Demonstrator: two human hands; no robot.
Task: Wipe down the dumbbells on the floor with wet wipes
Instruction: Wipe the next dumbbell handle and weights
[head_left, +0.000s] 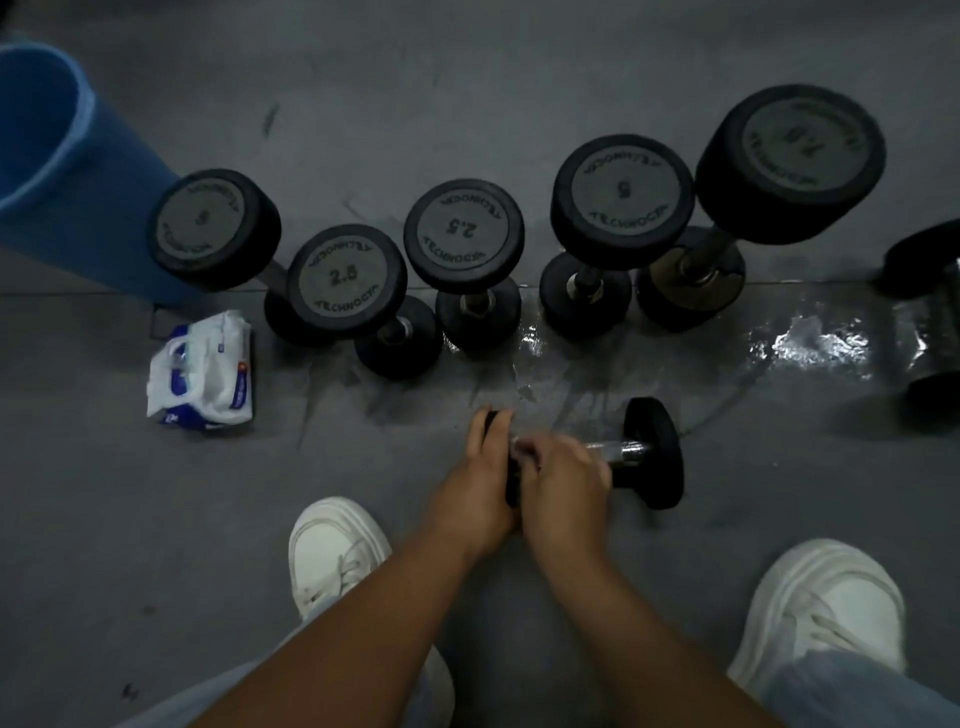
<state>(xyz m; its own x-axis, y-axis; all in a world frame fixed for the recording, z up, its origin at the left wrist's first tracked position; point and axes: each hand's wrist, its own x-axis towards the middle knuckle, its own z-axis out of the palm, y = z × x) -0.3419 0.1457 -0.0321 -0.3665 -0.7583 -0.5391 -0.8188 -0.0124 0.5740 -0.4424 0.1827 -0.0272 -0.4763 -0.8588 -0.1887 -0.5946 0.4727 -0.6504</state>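
Right of the wipes pack (202, 366), the dumbbell (621, 450) lay on the floor (156, 519), the left hand (480, 475) gripping one head while the right hand (563, 475) pinched a wet wipe (520, 447) against its handle.

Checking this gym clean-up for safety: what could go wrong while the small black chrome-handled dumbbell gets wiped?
The shiny wet patch on the grey floor lies ahead of the white shoes; stepping there could cause a slip.
The black rubber dumbbells standing on end sit close together; a bump might topple them.
The small black dumbbell could roll if the left hand releases its head while the right hand rubs with the white wipe.
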